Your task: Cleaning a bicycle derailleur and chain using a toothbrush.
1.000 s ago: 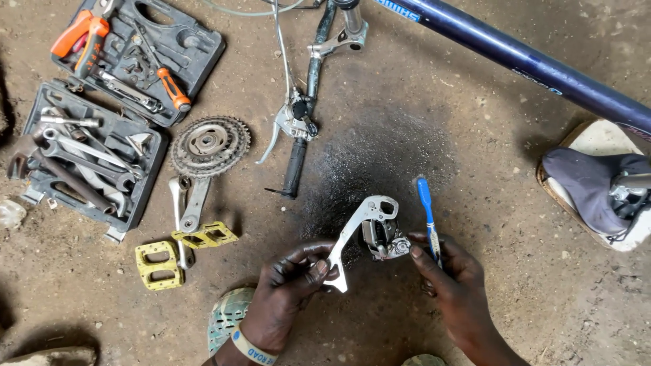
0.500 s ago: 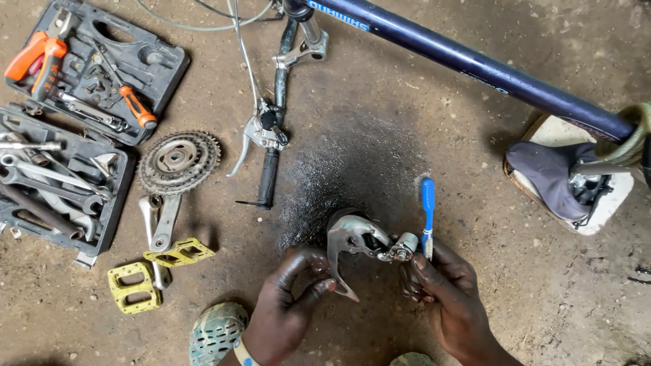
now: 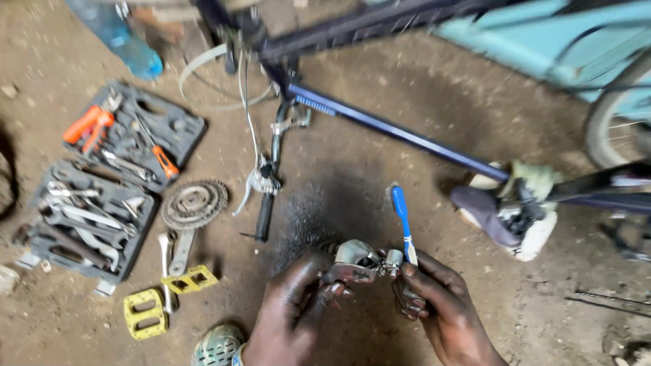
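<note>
Down low in the head view, a small silver bicycle part (image 3: 363, 256), a derailleur by its look, sits between the two hands, above the dark oily patch of dirt floor (image 3: 420, 135). The left hand (image 3: 295, 315) has its fingers (image 3: 339, 279) curled around the part from below and from the left, thumb and fingertips closed on its metal body, so the part rests against the fingertips rather than deep in the palm. The right hand (image 3: 441, 308) is closed too: its fingers pinch the lower end of a blue-handled brush (image 3: 402, 220), which stands nearly upright, with its foot touching the right side of the part.

Beyond the hands, a black handlebar with brake lever (image 3: 266, 186) lies on the ground, with a dark blue bicycle frame tube (image 3: 393, 132) running diagonally behind it. To the left lies a toothed sprocket cluster (image 3: 194, 203), and just below it a silver crank arm (image 3: 180, 252) and two yellow pedals (image 3: 146, 313). Farther left, an open black tool case (image 3: 183, 125) holds spanners, orange-handled pliers (image 3: 88, 125) and a screwdriver. A bicycle saddle (image 3: 485, 215) lies to the right, and a sandalled foot (image 3: 217, 346) shows at the bottom edge.
</note>
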